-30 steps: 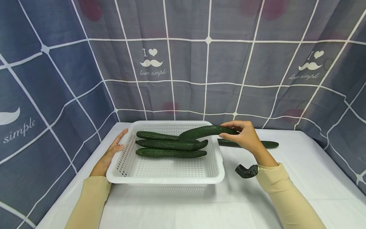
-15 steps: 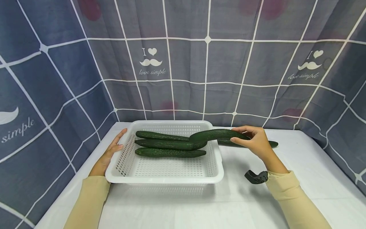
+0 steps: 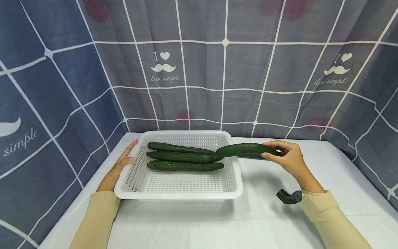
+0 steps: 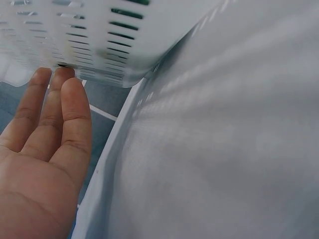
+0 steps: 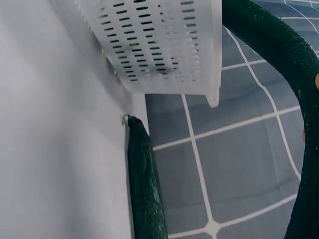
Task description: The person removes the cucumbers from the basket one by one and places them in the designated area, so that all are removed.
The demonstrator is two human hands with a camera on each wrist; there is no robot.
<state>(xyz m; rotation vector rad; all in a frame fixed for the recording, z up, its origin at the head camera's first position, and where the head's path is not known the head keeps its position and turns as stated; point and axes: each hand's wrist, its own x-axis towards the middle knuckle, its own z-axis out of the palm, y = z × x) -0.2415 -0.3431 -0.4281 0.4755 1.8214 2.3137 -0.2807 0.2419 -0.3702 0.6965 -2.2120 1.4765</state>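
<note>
My right hand (image 3: 287, 157) pinches one end of a curved dark green cucumber (image 3: 244, 149) between thumb and fingers. The cucumber's far end reaches over the right rim of a white slotted plastic basket (image 3: 178, 196). In the right wrist view the held cucumber (image 5: 279, 40) arches beside the basket, with only bits of fingertip showing. Three cucumbers (image 3: 185, 166) lie side by side in the basket. Behind the held one, another cucumber (image 5: 144, 184) rests on the table, mostly covered in the head view. My left hand (image 3: 117, 169) touches the basket's left side with its fingers extended.
The basket stands on a white-covered table (image 3: 186, 224). Grey-blue checked curtains (image 3: 202, 69) enclose the table at the back and both sides. A black curved device (image 3: 289, 197) sticks out from my right wrist.
My right hand has moved to the right with the curved cucumber, drawing its far end from over the basket's middle toward the right rim. The left hand and basket stay put.
</note>
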